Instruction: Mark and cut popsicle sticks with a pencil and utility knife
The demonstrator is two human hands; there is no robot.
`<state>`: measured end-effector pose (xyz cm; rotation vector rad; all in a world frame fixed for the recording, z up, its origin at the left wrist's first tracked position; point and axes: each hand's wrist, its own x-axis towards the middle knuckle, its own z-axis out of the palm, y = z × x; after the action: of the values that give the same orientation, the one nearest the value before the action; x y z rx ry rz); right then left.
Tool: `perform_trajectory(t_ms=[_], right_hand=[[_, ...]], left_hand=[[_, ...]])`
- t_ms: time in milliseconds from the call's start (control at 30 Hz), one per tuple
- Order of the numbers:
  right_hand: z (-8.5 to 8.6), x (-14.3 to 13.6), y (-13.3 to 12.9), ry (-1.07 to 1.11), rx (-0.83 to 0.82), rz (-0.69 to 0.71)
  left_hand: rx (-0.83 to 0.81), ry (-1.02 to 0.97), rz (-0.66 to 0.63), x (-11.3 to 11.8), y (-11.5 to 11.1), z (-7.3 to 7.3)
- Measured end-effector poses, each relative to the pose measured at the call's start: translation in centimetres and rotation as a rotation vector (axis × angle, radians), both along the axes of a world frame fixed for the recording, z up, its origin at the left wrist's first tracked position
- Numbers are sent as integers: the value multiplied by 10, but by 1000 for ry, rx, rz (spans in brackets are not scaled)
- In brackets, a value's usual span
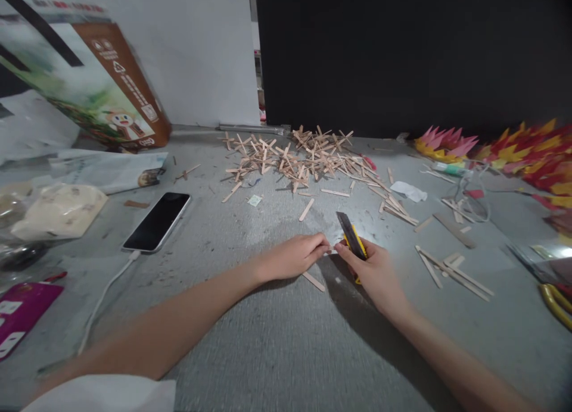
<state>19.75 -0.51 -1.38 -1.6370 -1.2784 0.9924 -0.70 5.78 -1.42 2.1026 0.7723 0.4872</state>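
My right hand point(373, 269) is wrapped round a yellow and black utility knife point(352, 236), its blade end pointing up and away from me. The thumb and a fingertip of that hand meet the closed fingers of my left hand point(297, 256) at a small pale piece point(331, 251), too small to make out. My left hand rests low over the table, fingers curled in a pinch. Partly under it lies a flat wooden craft stick point(314, 281). Another craft stick point(306, 209) lies just beyond both hands.
At the back sits a heap of crossed craft sticks point(286, 159). Loose sticks point(451, 272) lie to the right, near yellow-handled scissors point(556, 305) and red-yellow paper petals point(527, 153). On the left are a phone point(157, 221) with a cable, a brown box point(129, 84) and plastic packets point(62, 212).
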Motion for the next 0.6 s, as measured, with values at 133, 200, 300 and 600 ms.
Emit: perform_trajectory(t_ms=[133, 200, 300, 600], right_hand=[[0, -1, 0, -20, 0, 2], [1, -2, 0, -36, -5, 8], [4, -3, 0, -49, -3, 17], [-8, -4, 1, -102, 89, 81]], left_hand=[[1, -3, 4, -1, 0, 3], [-2, 15, 1, -1, 0, 5], [-5, 35, 3, -1, 0, 7], [-50, -34, 41, -1, 4, -2]])
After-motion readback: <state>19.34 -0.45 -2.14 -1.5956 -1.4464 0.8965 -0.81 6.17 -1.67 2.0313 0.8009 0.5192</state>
